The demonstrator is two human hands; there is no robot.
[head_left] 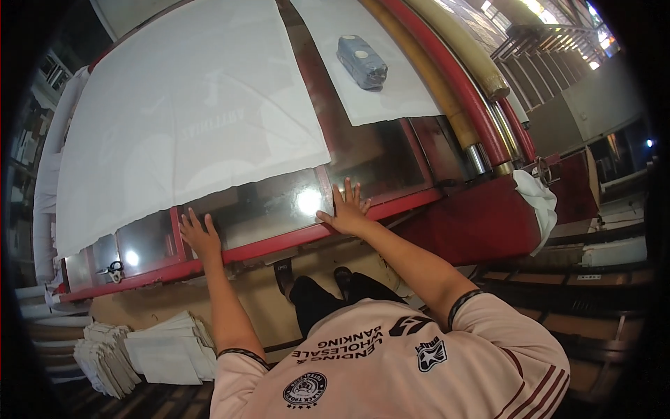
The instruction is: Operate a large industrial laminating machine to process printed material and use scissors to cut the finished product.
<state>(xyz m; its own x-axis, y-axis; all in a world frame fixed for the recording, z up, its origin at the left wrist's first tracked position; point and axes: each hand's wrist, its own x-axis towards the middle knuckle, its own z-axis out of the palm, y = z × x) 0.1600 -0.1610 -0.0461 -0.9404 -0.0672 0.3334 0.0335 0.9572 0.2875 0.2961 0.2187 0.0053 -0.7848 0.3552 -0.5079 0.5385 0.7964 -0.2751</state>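
Note:
A large white sheet [195, 119] lies over the glass top [279, 202] of a red-framed table, with faint printing showing through it. Near the front edge, my left hand [200, 232] rests with fingers spread, just below the sheet's lower edge. My right hand [347, 211] lies farther right on the same edge, fingers apart, close to the sheet's near right corner. Neither hand holds anything. On a second, narrower white sheet [377, 91] at the far right sits a grey-blue wrapped block [361, 63] with pale round spots on it.
Black-handled scissors [112, 269] lie on the glass at the front left. Long red [460, 91] and tan rollers [426, 84] run along the table's right side, beside a crumpled white cloth [537, 202]. Stacks of folded white material [171, 347] stand below at the left.

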